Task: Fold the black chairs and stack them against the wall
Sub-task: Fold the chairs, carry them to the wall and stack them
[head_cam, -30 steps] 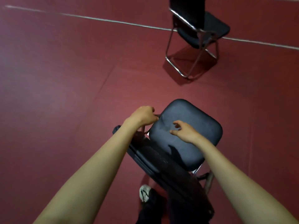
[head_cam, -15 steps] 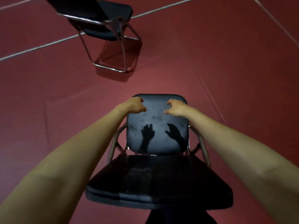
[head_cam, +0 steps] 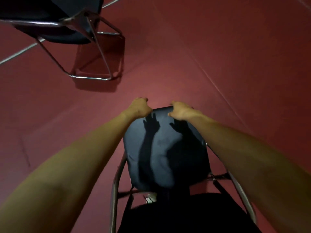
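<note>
Hands are what you notice first: the person's left hand and right hand are both on the far edge of the near chair, a black padded one right in front of them. The fingers of each hand are curled over that edge and clamped on the pad, the left at its far left corner, the right just beside it toward the middle. Both arms reach out straight from the near side, and their shadows fall dark across the pad.

The pad tilts away from the person. Whether it is the seat or the back I cannot tell from here. Chrome tubes of the frame run down either side of it toward the person's dark clothing at the near edge.

The far chair stands at the far left, well apart from the near one, unfolded, with its black seat over a chrome sled base resting on the red floor. A white line crosses the floor under it, running from the left toward the far side.
</note>
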Demonstrator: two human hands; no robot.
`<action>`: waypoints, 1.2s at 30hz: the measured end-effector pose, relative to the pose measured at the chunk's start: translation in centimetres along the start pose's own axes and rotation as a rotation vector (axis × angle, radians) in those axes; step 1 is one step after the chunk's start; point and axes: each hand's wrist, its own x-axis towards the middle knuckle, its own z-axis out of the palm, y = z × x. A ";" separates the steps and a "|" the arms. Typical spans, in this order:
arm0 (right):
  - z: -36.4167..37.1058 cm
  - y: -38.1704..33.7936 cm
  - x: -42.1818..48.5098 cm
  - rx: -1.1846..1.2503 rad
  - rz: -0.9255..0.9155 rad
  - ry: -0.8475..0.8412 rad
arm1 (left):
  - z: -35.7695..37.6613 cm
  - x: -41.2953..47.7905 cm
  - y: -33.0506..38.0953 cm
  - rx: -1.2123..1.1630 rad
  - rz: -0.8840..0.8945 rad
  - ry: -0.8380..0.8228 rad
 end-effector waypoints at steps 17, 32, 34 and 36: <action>10.2 5.9 14.3 -0.160 -0.017 0.074 | 14.5 16.0 -5.4 0.064 -0.079 -0.019; 8.8 5.0 11.9 -0.259 0.008 0.102 | 13.5 14.3 -4.4 0.168 -0.151 0.006; 8.6 4.5 10.5 -0.254 0.027 0.095 | 13.3 12.7 -4.0 0.187 -0.151 0.016; 8.5 4.2 8.7 -0.244 0.034 0.103 | 13.1 11.0 -3.4 0.211 -0.141 0.038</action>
